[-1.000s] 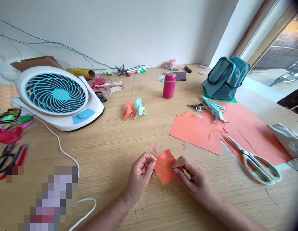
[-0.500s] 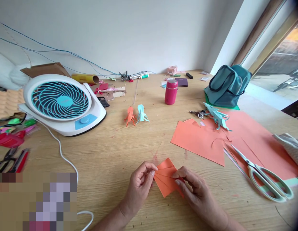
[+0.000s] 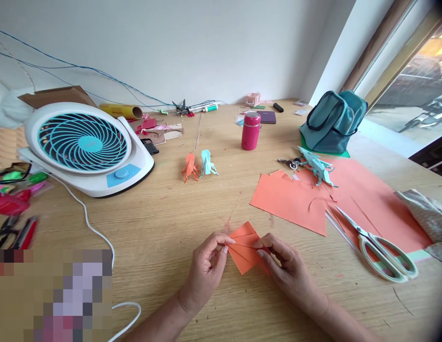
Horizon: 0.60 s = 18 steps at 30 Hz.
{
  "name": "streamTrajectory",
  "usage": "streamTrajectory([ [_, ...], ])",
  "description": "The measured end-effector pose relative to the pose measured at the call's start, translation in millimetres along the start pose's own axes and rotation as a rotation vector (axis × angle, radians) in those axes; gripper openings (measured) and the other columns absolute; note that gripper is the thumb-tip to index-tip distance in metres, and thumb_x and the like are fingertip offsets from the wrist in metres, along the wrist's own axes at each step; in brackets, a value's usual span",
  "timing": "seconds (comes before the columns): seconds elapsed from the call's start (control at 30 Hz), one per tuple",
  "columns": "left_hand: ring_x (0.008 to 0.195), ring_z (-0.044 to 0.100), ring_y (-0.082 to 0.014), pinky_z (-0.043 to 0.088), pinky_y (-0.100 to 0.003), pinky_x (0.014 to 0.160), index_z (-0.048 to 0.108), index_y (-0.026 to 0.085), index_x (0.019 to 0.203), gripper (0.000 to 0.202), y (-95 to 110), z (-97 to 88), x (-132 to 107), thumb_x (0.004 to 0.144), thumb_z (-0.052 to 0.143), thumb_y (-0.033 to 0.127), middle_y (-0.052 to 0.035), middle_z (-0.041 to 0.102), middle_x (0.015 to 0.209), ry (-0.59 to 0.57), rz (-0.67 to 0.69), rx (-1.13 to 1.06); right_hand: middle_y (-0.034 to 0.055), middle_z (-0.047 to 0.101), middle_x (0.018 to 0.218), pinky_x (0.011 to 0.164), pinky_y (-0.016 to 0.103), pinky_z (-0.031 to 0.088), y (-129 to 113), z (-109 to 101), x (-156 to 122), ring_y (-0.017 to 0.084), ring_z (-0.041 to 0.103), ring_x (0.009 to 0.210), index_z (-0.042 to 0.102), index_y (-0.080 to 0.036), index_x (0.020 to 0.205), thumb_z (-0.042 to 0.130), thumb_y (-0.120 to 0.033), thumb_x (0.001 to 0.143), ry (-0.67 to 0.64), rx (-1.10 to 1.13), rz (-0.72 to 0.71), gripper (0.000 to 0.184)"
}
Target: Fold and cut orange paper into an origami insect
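A small orange sheet of paper point(image 3: 245, 259), creased and partly folded, is held just over the wooden table. My left hand point(image 3: 210, 261) pinches its left corner between thumb and forefinger. On the opposite edge, my right hand point(image 3: 283, 259) grips the paper with thumb and fingertips. Beyond the hands stand two folded paper figures, one orange point(image 3: 190, 167) and one light blue point(image 3: 208, 164). A larger light blue paper figure point(image 3: 319, 166) rests at the right on orange sheets point(image 3: 292, 202). White-handled scissors point(image 3: 379, 251) lie partly open on the right.
A white fan point(image 3: 89, 147) stands at the left, its cord point(image 3: 87, 209) running down the table. Farther back are a pink flask point(image 3: 251, 132), keys point(image 3: 292, 164) and a teal bag point(image 3: 330, 123). Grey cloth point(image 3: 426, 213) lies at the right edge. A pixelated patch covers the lower left.
The whole scene sits slightly higher and further left as the camera has shifted. Both hands keep their pinch on the orange paper, which looks almost the same.
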<state>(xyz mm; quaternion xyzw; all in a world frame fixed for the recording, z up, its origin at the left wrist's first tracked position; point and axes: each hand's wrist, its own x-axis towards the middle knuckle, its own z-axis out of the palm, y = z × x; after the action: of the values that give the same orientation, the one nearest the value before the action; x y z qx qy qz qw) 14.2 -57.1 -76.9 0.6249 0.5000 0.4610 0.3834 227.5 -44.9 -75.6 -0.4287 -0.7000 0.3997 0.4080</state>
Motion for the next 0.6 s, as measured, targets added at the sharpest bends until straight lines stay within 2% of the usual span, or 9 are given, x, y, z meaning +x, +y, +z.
streamTrajectory([
  [0.17, 0.095, 0.064, -0.0168, 0.052, -0.023, 0.075, 0.065, 0.022, 0.104, 0.027, 6.5, -0.6, 1.2, 0.091, 0.047, 0.007, -0.0061, 0.067, 0.1, -0.001, 0.146, 0.106, 0.0023, 0.064, 0.082, 0.065, 0.026, 0.045, 2.4, 0.0, 0.0, 0.015, 0.058, 0.073, 0.065, -0.022, 0.096, 0.053, -0.034, 0.1, 0.012, 0.086, 0.074, 0.017],
  [0.37, 0.097, 0.066, -0.0166, 0.052, -0.022, 0.072, 0.065, 0.022, 0.108, 0.029, 7.8, -0.1, 2.1, 0.089, 0.051, 0.007, -0.0064, 0.069, 0.105, -0.008, 0.153, 0.116, 0.0041, 0.068, 0.086, 0.068, 0.027, 0.049, -0.1, -1.2, 2.1, 0.017, 0.061, 0.077, 0.069, -0.022, 0.099, 0.057, -0.043, 0.097, 0.039, 0.212, 0.175, 0.024],
  [0.5, 0.097, 0.065, -0.0178, 0.052, -0.023, 0.073, 0.067, 0.021, 0.108, 0.023, 7.8, -0.7, 1.8, 0.09, 0.054, 0.012, -0.0071, 0.069, 0.105, -0.002, 0.122, 0.085, 0.0073, 0.071, 0.106, 0.085, 0.032, 0.054, -3.5, -3.7, 4.1, 0.021, 0.066, 0.098, 0.069, -0.023, 0.11, 0.062, -0.045, 0.094, -0.003, 0.317, 0.202, 0.028],
  [0.6, 0.087, 0.065, -0.0159, 0.051, -0.023, 0.07, 0.067, 0.02, 0.107, 0.02, 8.6, -1.9, 2.0, 0.093, 0.053, 0.017, -0.0074, 0.068, 0.105, 0.021, 0.054, 0.038, 0.0086, 0.066, 0.123, 0.101, 0.037, 0.05, -3.9, -5.8, 4.0, 0.024, 0.061, 0.118, 0.065, -0.025, 0.125, 0.065, -0.043, 0.093, -0.078, 0.36, 0.178, 0.037],
])
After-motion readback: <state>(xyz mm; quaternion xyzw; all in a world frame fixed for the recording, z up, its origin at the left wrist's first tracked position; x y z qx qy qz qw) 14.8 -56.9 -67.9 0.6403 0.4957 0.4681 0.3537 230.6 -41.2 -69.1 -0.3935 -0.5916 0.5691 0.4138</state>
